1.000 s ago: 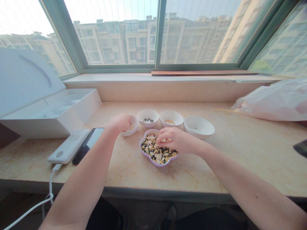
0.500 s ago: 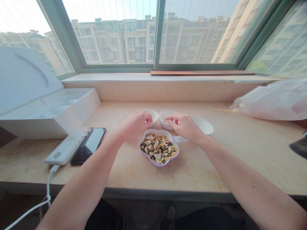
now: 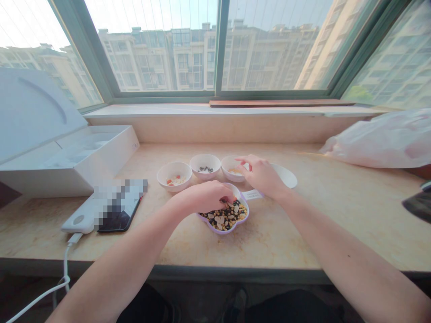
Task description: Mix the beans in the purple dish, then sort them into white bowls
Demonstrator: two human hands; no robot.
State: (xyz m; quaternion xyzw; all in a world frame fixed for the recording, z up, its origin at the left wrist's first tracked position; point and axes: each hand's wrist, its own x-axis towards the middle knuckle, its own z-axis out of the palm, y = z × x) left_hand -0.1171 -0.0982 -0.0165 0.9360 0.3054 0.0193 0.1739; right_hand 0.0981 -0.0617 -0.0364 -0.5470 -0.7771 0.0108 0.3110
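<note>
A purple flower-shaped bowl [image 3: 243,218] of mixed beans sits near the counter's front edge. My left hand [image 3: 206,196] lies over its left half, fingers pinched down among the beans, with a red bit at the fingertips. Behind it stands a row of white bowls: one with red and pale beans [image 3: 174,172], one with black beans [image 3: 204,163], one with yellow bits [image 3: 230,167]. My right hand [image 3: 262,176] hovers at that third bowl's right rim with thumb and forefinger pinched together; what they hold is too small to see. It partly hides a fourth white bowl [image 3: 288,177].
An open white box [image 3: 90,157] stands at the left, with a white power bank [image 3: 81,217], its cable and a phone [image 3: 118,220] in front of it. A plastic bag [image 3: 380,139] lies at the right, and a small label [image 3: 252,194] beside the purple bowl.
My left hand has come back from the white bowls to the purple bowl. My right hand went from the purple bowl to the third white bowl and stays there.
</note>
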